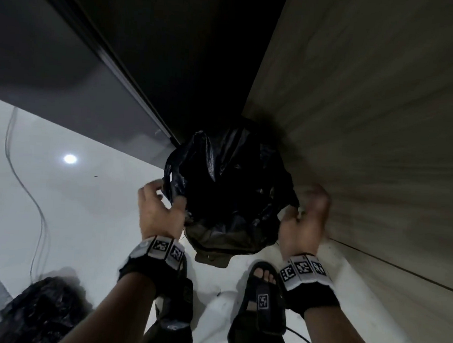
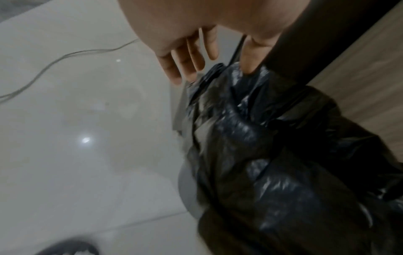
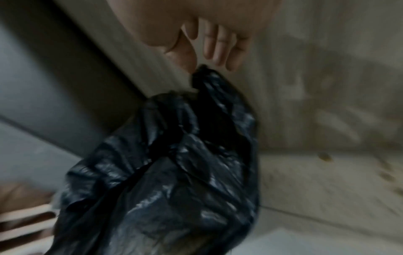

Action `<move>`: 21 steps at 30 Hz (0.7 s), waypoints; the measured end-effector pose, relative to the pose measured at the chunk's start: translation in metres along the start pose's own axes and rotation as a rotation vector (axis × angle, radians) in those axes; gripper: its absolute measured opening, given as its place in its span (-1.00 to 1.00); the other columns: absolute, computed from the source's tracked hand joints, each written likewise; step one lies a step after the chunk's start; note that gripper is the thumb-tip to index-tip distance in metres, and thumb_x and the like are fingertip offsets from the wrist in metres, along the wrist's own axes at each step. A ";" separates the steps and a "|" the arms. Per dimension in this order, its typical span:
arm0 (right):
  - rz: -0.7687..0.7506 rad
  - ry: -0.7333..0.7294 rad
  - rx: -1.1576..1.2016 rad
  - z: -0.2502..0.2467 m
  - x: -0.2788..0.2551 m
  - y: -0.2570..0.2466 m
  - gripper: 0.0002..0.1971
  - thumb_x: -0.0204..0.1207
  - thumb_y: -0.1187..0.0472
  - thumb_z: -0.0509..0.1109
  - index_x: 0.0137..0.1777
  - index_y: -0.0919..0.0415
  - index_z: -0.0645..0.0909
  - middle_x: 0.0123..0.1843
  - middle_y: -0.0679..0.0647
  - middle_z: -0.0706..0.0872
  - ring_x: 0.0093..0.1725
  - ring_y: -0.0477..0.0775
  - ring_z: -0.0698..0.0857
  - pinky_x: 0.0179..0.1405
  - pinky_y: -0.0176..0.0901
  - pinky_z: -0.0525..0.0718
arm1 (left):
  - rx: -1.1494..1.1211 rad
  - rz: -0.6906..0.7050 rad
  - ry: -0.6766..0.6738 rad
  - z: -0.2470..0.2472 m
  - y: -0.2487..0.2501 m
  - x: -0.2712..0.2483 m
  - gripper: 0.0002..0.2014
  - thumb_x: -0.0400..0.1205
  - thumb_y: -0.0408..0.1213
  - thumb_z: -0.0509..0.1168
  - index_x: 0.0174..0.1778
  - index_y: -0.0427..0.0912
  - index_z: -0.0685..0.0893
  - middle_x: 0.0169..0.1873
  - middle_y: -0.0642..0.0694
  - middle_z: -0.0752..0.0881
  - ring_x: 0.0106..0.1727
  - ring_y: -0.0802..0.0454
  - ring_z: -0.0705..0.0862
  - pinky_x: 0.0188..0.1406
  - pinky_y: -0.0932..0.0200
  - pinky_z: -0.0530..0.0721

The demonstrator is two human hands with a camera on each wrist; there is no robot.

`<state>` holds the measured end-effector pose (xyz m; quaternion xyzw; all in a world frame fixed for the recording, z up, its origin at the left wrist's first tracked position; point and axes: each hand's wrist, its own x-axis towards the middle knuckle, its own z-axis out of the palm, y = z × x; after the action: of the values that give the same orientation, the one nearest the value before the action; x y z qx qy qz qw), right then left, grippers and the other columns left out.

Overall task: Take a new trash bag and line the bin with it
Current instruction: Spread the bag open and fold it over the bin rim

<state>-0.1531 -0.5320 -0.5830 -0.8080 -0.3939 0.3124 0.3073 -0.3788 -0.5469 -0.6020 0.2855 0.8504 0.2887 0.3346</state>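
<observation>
A black trash bag (image 1: 230,182) is draped over the bin, which stands on the floor in the corner and is hidden under the bag in the head view. In the left wrist view a strip of the grey bin wall (image 2: 185,188) shows beside the bag (image 2: 272,163). My left hand (image 1: 162,204) holds the bag's left edge, thumb inside and fingers outside. My right hand (image 1: 304,218) pinches the bag's right edge. In the right wrist view, the bag (image 3: 174,172) rises to a peak at my thumb tip. Both wrist views are blurred.
A wood-grain wall (image 1: 382,127) runs close along the right of the bin. A dark panel (image 1: 55,54) stands at the left back. A second black bag (image 1: 44,311) lies on the white floor at lower left, near a thin cable (image 1: 32,199). My sandalled feet (image 1: 263,287) are just before the bin.
</observation>
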 end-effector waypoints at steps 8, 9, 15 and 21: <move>-0.028 -0.101 -0.237 0.052 0.030 -0.017 -0.36 0.48 0.22 0.34 0.54 0.17 0.20 0.50 0.24 0.37 0.44 0.33 0.42 0.38 0.17 0.48 | 0.140 -0.282 -0.390 0.028 0.017 0.043 -0.46 0.55 0.11 0.25 0.37 -0.12 0.54 0.28 -0.30 0.68 0.28 -0.33 0.62 0.29 -0.05 0.55; -0.054 0.018 -0.203 0.051 0.033 -0.014 -0.42 0.44 0.30 0.34 0.47 0.23 0.29 0.41 0.29 0.43 0.36 0.36 0.47 0.32 0.13 0.52 | 0.216 -0.244 -0.411 0.030 0.015 0.044 -0.49 0.58 0.07 0.22 0.39 -0.14 0.52 0.28 -0.34 0.67 0.29 -0.35 0.61 0.26 -0.03 0.54; 0.208 -0.194 -0.006 0.014 0.063 0.018 -0.80 0.43 0.29 0.47 0.05 0.23 0.72 -0.10 0.26 0.80 -0.13 0.17 0.77 -0.16 -0.04 0.72 | 0.445 -0.134 -0.474 0.026 0.015 0.048 -0.54 0.69 -0.03 0.08 0.46 -0.19 0.42 0.34 -0.44 0.59 0.36 -0.39 0.53 0.28 -0.11 0.47; 0.348 -0.241 0.162 -0.012 0.077 0.034 -0.89 0.48 0.37 0.44 -0.04 0.39 0.73 -0.37 0.22 0.71 -0.64 -0.05 0.57 -0.69 -0.34 0.54 | 0.458 -0.126 -0.435 0.015 0.004 0.062 -0.61 0.67 -0.11 0.14 0.33 -0.24 0.55 0.28 -0.45 0.64 0.32 -0.41 0.56 0.28 -0.11 0.51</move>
<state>-0.0910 -0.4885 -0.6208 -0.7934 -0.2560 0.4856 0.2631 -0.4044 -0.4979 -0.6338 0.3551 0.8178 0.0006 0.4530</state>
